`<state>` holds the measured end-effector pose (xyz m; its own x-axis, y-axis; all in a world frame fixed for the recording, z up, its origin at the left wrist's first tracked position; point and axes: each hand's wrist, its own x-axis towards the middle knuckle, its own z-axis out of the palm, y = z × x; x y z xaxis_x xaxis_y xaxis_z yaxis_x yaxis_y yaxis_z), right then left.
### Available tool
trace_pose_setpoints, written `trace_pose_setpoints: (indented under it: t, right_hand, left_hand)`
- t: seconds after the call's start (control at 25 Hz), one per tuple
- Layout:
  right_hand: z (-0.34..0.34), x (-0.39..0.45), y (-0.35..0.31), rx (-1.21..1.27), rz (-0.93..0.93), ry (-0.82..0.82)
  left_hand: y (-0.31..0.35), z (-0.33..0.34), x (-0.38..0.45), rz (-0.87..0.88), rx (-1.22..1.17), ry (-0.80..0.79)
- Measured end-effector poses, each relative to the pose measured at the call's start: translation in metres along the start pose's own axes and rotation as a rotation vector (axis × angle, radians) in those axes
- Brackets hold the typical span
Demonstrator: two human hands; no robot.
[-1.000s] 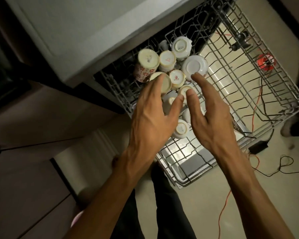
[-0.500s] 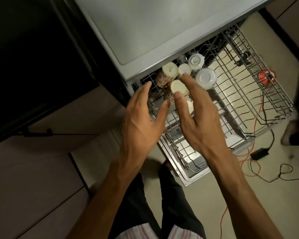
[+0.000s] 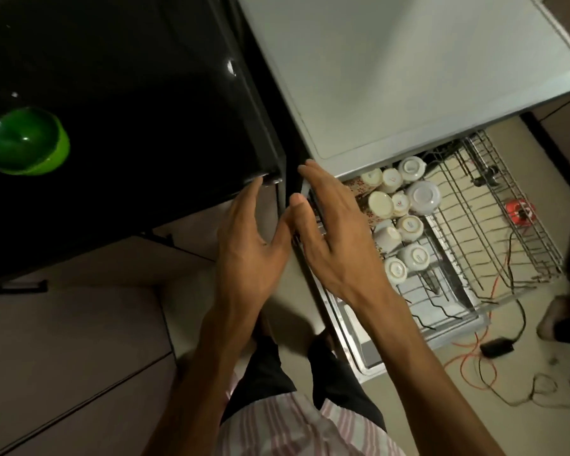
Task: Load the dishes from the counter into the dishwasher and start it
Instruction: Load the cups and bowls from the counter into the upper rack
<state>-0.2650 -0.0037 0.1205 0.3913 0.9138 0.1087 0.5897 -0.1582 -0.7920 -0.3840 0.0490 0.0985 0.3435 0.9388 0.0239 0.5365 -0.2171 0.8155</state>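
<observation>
Both my hands are empty, fingers stretched out, in the air near the black counter's front edge. My left hand (image 3: 249, 245) reaches toward the counter (image 3: 129, 93); my right hand (image 3: 334, 232) is beside it, over the left side of the pulled-out wire rack (image 3: 494, 205). Several white cups (image 3: 408, 228) and a small white bowl (image 3: 423, 196) stand upside down in the rack's left part. A green bowl (image 3: 25, 144) sits on the counter at far left. The grey dishwasher top (image 3: 408, 70) covers the rack's rear.
Orange and black cables (image 3: 494, 353) and a black adapter lie on the floor right of the dishwasher, with a red round object (image 3: 520, 210) seen through the rack. Beige cabinet fronts (image 3: 63, 340) fill the lower left. A foot shows at the right edge.
My view has swung left and up, bringing the counter and green bowl in. Both hands have left the cups and moved left toward the counter edge, still empty.
</observation>
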Motion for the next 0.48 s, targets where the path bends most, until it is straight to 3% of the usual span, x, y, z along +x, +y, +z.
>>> trace_pose_setpoints:
  t: [0.32, 0.48]
  right_hand:
    - [0.067, 0.032, -0.061, -0.013, -0.118, -0.186]
    - [0.115, 0.05, -0.091, -0.022, -0.271, -0.268]
  left_hand:
    - [-0.03, -0.084, 0.015, -0.131, -0.016, 0.199]
    - [-0.053, -0.122, 0.029, -0.233, -0.02, 0.282]
